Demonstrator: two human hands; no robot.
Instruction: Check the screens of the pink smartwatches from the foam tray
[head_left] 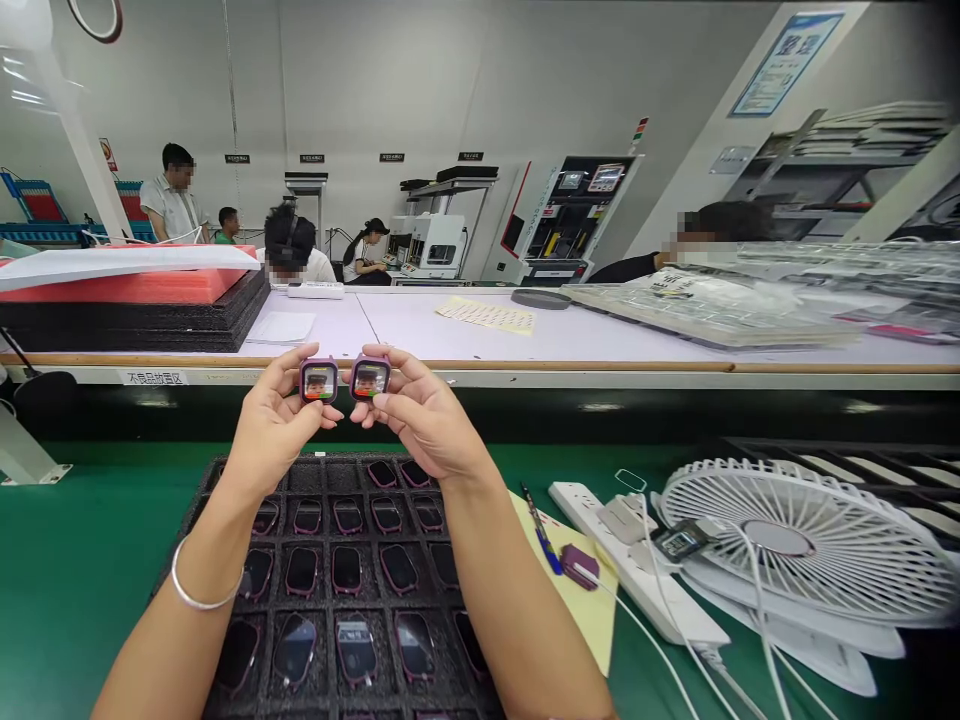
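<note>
My left hand (274,425) is closed on a purple smartwatch body (319,381) with a lit screen, held up at chest height. My right hand (420,415) grips a second purple smartwatch body (370,378), also lit, right beside the first. Both screens face me. Below my forearms lies a black compartment tray (206,500) on the green mat, holding several more purple watch bodies (346,570) with dark screens. A silver bangle (199,590) circles my left wrist.
To the right lie a yellow paper (592,610), a blue pen (541,528), a white power strip (637,580) with cables, another watch body (579,565) on a cable, and a white fan (810,540). Beyond is a long white bench (525,335) with black and red foam sheets (135,305). Other people work behind.
</note>
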